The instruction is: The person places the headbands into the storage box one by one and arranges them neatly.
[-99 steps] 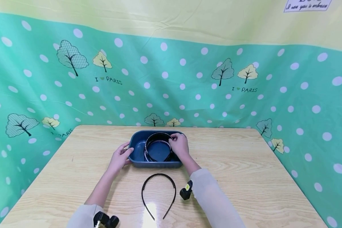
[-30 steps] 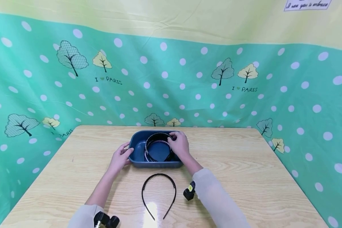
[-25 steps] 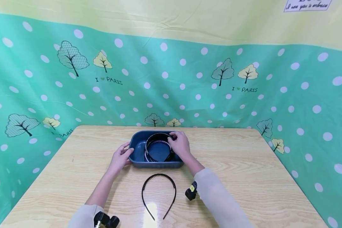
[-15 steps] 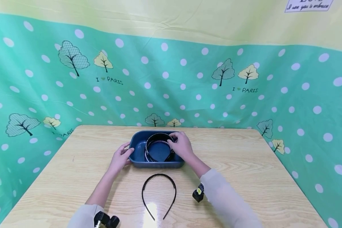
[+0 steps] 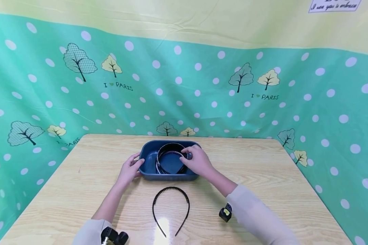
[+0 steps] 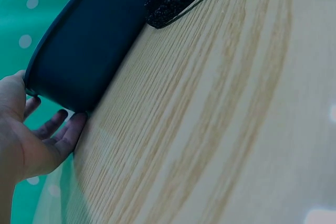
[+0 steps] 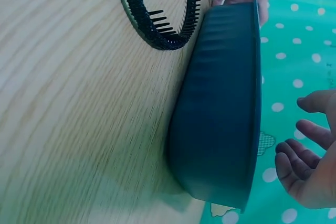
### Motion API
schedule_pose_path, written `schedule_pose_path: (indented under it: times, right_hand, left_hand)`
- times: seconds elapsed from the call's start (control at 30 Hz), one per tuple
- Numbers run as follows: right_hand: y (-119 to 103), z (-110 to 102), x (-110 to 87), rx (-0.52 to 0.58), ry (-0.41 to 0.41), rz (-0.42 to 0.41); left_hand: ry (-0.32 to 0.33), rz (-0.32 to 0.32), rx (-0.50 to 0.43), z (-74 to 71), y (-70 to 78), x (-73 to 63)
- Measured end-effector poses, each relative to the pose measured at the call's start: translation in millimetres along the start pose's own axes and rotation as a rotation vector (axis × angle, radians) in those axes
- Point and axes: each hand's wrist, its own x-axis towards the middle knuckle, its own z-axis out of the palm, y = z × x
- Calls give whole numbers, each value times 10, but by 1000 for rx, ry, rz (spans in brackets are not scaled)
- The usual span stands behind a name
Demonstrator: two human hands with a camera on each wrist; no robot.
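Observation:
My left hand [image 5: 129, 171] holds the left end of a dark blue plastic box [image 5: 171, 177], thumb over the rim and fingers low on the outside wall. Inside the box, toward its right half, several headbands [image 5: 171, 146] stand nested in a ring. My right hand [image 5: 200, 162] is over the right end, fingers loosely bent and apart; in the right wrist view these fingers [image 7: 310, 129] hold nothing. On the table in front of the box lies a black toothed headband [image 5: 170, 188], its two ends toward me.
The wooden table [image 5: 248, 170] backs onto a green curtain [image 5: 202, 75] with white dots and printed trees. Light glares on the tabletop between the loose headband's ends. Each wrist carries a small black camera [image 5: 225, 212].
My right hand has let go of the headbands in the box and drawn slightly right, its forearm swinging out to the right. My left hand, the box and the loose headband stay put.

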Motion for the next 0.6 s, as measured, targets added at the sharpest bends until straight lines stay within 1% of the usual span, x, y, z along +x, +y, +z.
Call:
schedule_pose_path:
  times: [0.17, 0.3, 0.5, 0.6]
  right_hand:
    - [-30, -54, -94, -26, -55, -17]
    - [-56, -86, -165, -42, -83, -37]
    - [-98, -126, -280, -50, -140, -61]
    - [-120, -148, -330, -55, -158, -87]
  left_hand:
    - [0, -3, -11, 4, -1, -2]
    - [0, -4, -13, 6, -6, 2]
    - [1, -6, -13, 8, -6, 5]
    - [1, -12, -17, 6, -8, 5]
